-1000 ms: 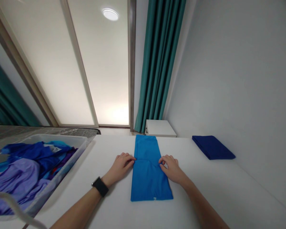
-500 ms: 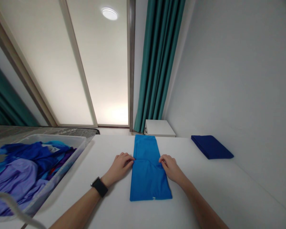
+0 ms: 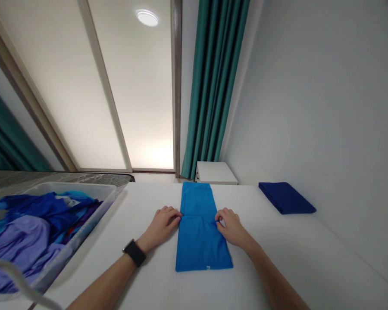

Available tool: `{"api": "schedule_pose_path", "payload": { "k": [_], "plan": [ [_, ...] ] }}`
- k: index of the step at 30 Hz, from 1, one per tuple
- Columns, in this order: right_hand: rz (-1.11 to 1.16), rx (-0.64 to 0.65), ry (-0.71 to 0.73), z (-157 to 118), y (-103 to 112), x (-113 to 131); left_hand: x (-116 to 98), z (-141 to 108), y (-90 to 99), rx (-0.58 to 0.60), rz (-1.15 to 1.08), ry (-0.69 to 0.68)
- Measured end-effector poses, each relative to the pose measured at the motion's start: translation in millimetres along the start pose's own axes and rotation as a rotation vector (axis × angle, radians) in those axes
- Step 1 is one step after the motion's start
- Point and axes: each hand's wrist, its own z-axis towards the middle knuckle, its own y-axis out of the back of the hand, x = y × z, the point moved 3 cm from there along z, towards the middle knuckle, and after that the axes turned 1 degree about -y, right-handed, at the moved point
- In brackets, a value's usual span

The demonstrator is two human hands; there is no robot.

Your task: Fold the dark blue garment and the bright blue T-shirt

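Note:
A bright blue garment point(image 3: 202, 245), folded into a long strip, lies on the white table point(image 3: 155, 284) in front of me. Its near part is doubled over, and the fold's edge runs across the strip between my hands. My left hand point(image 3: 164, 223), below a black watch, pinches the left end of that edge between thumb and fingers. On the opposite side my right hand point(image 3: 230, 224) pinches the right end, thumb and forefinger closed on the cloth. The garment's exact kind cannot be made out.
A translucent plastic bin point(image 3: 108, 196) at the left holds a heap of blue and purple clothes point(image 3: 26, 241). A dark blue folded garment point(image 3: 286, 198) lies at the table's right, near the wall. Beyond the far edge stands a white cabinet point(image 3: 216, 172). A pale curved bar point(image 3: 16, 277) crosses the lower left.
Almost nothing differs. My right thumb and forefinger have curled slightly more at the fold's right end, while my left hand keeps its place; the view has shifted a little.

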Motion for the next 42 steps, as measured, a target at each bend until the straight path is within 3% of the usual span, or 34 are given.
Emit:
{"api": "schedule_pose_path", "payload": {
  "k": [8, 16, 28, 42],
  "plan": [
    [0.121, -0.026, -0.014, 2, 4, 2, 0, 0, -0.1, -0.005, 0.004, -0.003],
    [0.425, -0.052, -0.062, 8, -8, -13, 3, 0, -3.2, 0.001, 0.011, -0.008],
    [0.122, -0.018, -0.011, 6, -1, 1, 4, 0, -3.9, -0.004, 0.011, -0.007],
    [0.280, -0.042, -0.035, 6, -4, -4, 7, 3, -3.1, 0.008, -0.019, 0.023]
  ]
}}
